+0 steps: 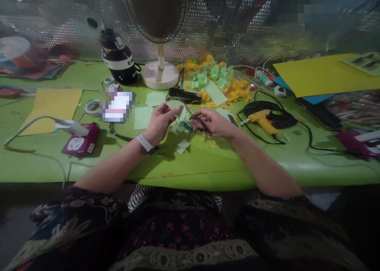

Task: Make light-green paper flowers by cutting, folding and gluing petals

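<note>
Between its thumb and fingers, my left hand point(161, 122) pinches a rounded piece of light green paper point(176, 104). A pair of scissors point(199, 122) with dark handles is in my right hand point(212, 122), its blades pointing up and left beside the paper's right edge. Below the paper lies a heap of light green paper scraps point(179, 128), partly hidden by my hands. Small green paper squares point(182, 146) lie nearer to me. Light green sheets point(142, 117) rest left of my left hand, and a black stapler point(184, 96) lies just beyond both hands.
Yellow and green paper flowers point(216, 77) are piled at the back. A fan point(160, 75) and a black bottle point(121, 63) stand left of them. A yellow glue gun point(263, 120) with its cord lies right; a purple power socket point(81, 140) sits left, near a phone point(118, 106).
</note>
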